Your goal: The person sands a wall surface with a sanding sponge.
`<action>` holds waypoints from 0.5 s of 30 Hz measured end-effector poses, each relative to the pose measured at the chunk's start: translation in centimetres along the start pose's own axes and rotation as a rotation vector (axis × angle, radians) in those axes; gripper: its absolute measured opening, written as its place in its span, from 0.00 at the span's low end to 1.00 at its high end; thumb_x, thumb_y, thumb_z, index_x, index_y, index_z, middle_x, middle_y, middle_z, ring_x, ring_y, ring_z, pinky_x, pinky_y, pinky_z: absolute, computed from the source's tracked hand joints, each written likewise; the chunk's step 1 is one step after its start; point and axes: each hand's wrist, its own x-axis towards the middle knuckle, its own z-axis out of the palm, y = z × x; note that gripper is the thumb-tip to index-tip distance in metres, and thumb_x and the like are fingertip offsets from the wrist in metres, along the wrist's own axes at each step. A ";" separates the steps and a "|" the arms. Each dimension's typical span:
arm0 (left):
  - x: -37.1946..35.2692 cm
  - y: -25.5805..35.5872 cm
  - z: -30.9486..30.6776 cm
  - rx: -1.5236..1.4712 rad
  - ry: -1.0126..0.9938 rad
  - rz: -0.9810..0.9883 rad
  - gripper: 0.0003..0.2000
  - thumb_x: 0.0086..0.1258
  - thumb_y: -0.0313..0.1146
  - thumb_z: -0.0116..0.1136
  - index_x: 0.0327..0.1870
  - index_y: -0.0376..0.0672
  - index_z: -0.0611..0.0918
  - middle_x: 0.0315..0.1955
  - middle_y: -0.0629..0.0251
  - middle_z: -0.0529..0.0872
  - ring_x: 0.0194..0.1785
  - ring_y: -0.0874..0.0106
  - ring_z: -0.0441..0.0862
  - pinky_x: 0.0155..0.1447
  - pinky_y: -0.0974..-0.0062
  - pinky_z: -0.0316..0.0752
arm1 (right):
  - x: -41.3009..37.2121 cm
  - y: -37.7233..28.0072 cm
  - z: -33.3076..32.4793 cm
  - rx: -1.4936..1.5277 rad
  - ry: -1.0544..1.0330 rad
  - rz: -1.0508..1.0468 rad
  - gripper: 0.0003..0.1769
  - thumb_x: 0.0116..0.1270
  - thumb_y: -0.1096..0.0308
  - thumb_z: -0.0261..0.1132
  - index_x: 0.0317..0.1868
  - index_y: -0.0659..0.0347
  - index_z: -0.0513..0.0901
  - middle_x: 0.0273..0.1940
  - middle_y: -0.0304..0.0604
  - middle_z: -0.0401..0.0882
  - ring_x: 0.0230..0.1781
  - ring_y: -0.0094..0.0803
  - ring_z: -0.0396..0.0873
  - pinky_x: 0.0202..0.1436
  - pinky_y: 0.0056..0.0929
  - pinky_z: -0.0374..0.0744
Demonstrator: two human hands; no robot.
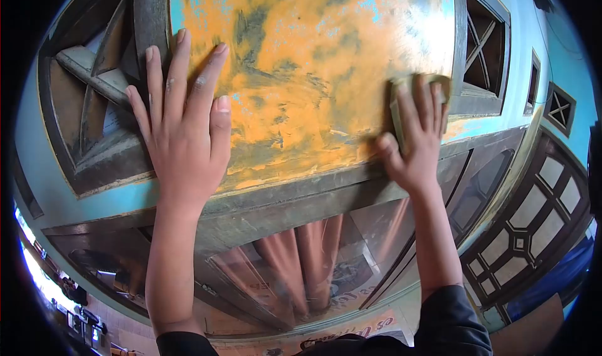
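My left hand [188,136] lies flat with fingers spread, reaching across the dark frame at the left edge of an orange-painted wall panel [295,99]. The panel is patchy, with grey smudges and bits of blue showing through. At the panel's lower right, my right hand [417,143] presses a folded yellowish pad [396,111] against the surface. Its fingers lie over the pad, with the thumb out to the left. The pad's underside is hidden, and its exact kind cannot be made out.
Dark wooden vents with crossed bars flank the panel, one on the left [94,86] and one on the right [481,42]. A dark wooden ledge [295,196] runs below it. Under that, glass shows pinkish-brown curtains [301,256]. A panelled door [533,212] stands at far right.
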 end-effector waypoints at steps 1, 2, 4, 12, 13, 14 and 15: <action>0.0 0.0 0.0 -0.007 0.004 -0.004 0.25 0.77 0.41 0.47 0.75 0.62 0.75 0.81 0.63 0.63 0.84 0.49 0.53 0.81 0.33 0.39 | 0.6 0.1 -0.1 -0.001 0.040 0.084 0.45 0.70 0.28 0.55 0.79 0.47 0.68 0.83 0.51 0.54 0.84 0.58 0.46 0.83 0.65 0.38; 0.0 0.0 0.1 -0.007 0.008 -0.002 0.25 0.77 0.42 0.47 0.75 0.62 0.75 0.81 0.63 0.63 0.84 0.48 0.53 0.81 0.33 0.40 | 0.4 -1.2 0.2 -0.042 0.059 0.093 0.47 0.70 0.28 0.55 0.81 0.46 0.66 0.84 0.51 0.51 0.85 0.60 0.44 0.82 0.67 0.38; 0.0 0.1 0.1 -0.007 0.014 0.002 0.25 0.77 0.42 0.47 0.75 0.62 0.74 0.80 0.63 0.63 0.84 0.48 0.53 0.80 0.33 0.40 | -1.2 -5.5 0.2 0.017 -0.103 -0.017 0.47 0.69 0.25 0.54 0.81 0.39 0.64 0.84 0.49 0.50 0.86 0.56 0.41 0.83 0.66 0.35; 0.0 -0.1 0.2 -0.032 0.021 0.011 0.24 0.79 0.44 0.47 0.76 0.62 0.74 0.81 0.63 0.63 0.83 0.46 0.53 0.80 0.31 0.40 | -0.2 -2.4 -0.4 0.049 -0.030 0.064 0.45 0.69 0.30 0.58 0.79 0.46 0.69 0.84 0.49 0.53 0.85 0.57 0.44 0.82 0.66 0.38; 0.0 -0.2 0.4 -0.034 0.040 0.010 0.25 0.77 0.43 0.48 0.76 0.63 0.74 0.80 0.63 0.64 0.83 0.45 0.54 0.79 0.30 0.41 | -0.3 -4.0 -0.2 0.044 -0.012 0.031 0.43 0.70 0.27 0.55 0.79 0.40 0.69 0.83 0.49 0.53 0.85 0.56 0.44 0.82 0.66 0.37; 0.0 -0.2 0.4 -0.031 0.039 0.008 0.25 0.77 0.44 0.48 0.75 0.63 0.74 0.80 0.63 0.64 0.83 0.45 0.54 0.79 0.30 0.41 | -1.3 -5.5 -0.1 0.046 -0.122 -0.062 0.43 0.70 0.25 0.53 0.78 0.36 0.70 0.83 0.48 0.54 0.85 0.55 0.44 0.82 0.66 0.36; 0.0 -0.1 0.3 -0.030 0.039 0.006 0.25 0.77 0.44 0.48 0.75 0.64 0.74 0.80 0.63 0.64 0.83 0.45 0.54 0.79 0.30 0.41 | -2.8 -6.8 0.1 0.044 -0.233 -0.153 0.42 0.69 0.23 0.51 0.78 0.33 0.70 0.83 0.48 0.54 0.86 0.54 0.43 0.83 0.66 0.35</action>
